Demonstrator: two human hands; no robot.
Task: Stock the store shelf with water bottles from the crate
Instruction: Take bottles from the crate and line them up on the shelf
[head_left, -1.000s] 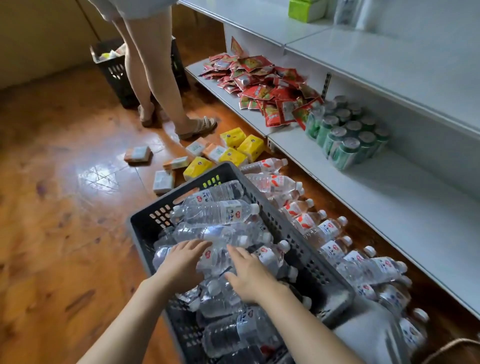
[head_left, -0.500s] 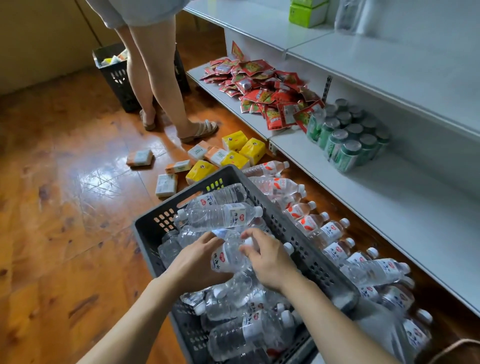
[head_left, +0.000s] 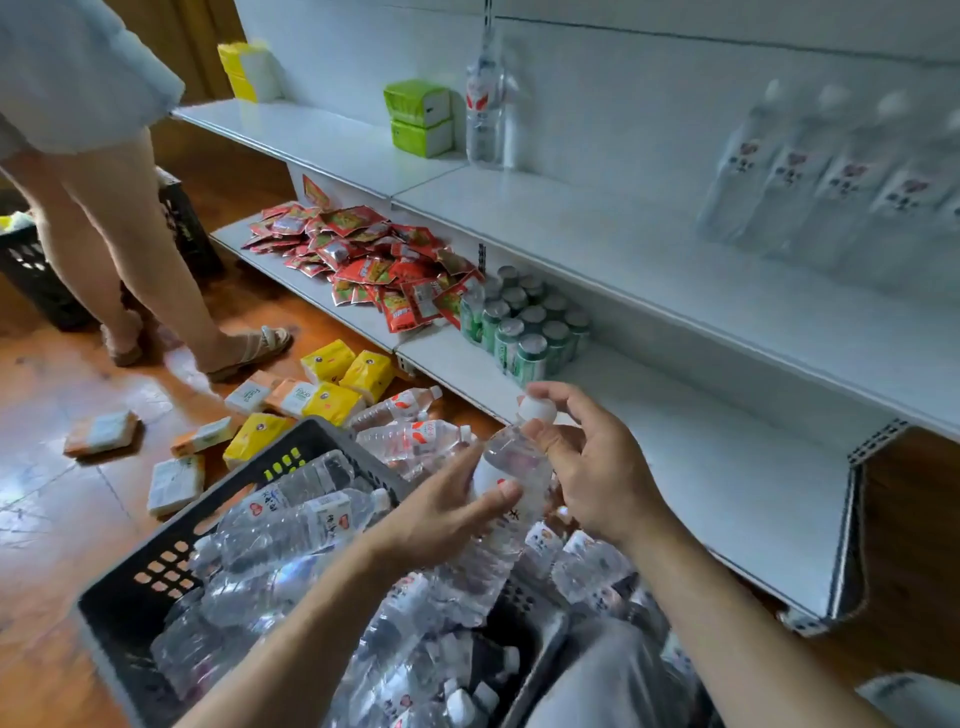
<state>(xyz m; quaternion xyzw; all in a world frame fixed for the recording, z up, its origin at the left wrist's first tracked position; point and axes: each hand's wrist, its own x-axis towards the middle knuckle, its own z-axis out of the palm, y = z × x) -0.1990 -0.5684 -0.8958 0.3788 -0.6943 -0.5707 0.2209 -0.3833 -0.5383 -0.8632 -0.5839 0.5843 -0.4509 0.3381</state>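
1. Plainly, both hands were on one water bottle (head_left: 511, 499), held up over the crate (head_left: 156, 566) with its white cap (head_left: 537, 408) pointing toward the shelves.
2. The left hand (head_left: 441, 514) cupped the bottle's middle, thumb laid across the label, fingers curled behind it.
3. The right hand (head_left: 592, 467) pinched the neck just below the cap, while its other fingers stood loosely spread and held nothing more.
4. Many more bottles lay heaped in the crate, and others lay loose on the floor (head_left: 62, 519) between the crate and the bottom shelf (head_left: 701, 467).
5. A row of standing bottles (head_left: 831, 187) was on the middle shelf (head_left: 649, 249), blurred, so that was probably where this one was bound.
6. Risk, as I judged it: the soft, slick plastic could slip through the light pinch at the neck once the left hand let go, dropping back into the pile.
7. Set down carelessly beside that row, it could also knock over its neighbours.
8. Another person's legs (head_left: 156, 270) stood near the floor clutter, well apart from the hands.
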